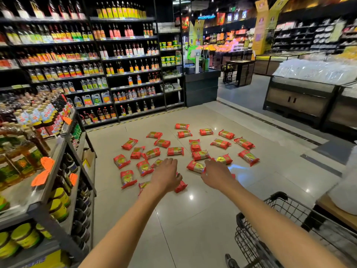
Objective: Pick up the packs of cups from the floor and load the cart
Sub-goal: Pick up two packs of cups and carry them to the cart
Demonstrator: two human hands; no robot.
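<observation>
Several red packs of cups (175, 151) lie scattered flat on the pale tiled floor (189, 219) ahead of me. Both my arms stretch forward over them. My left hand (167, 175) hovers with relaxed, spread fingers above a pack (181, 186) that it partly hides. My right hand (217, 176) is also open, its fingers close to another pack (196, 166). Neither hand holds anything. The black wire cart (270, 235) stands at the lower right, under my right forearm; I see nothing in the part of its basket that shows.
Shelves of jars and bottles (48, 171) stand close on my left. A tall rack of sauce bottles (116, 64) lines the back. A wooden display bin (301, 99) with white bags sits at the right, and a counter (201, 86) stands beyond the packs.
</observation>
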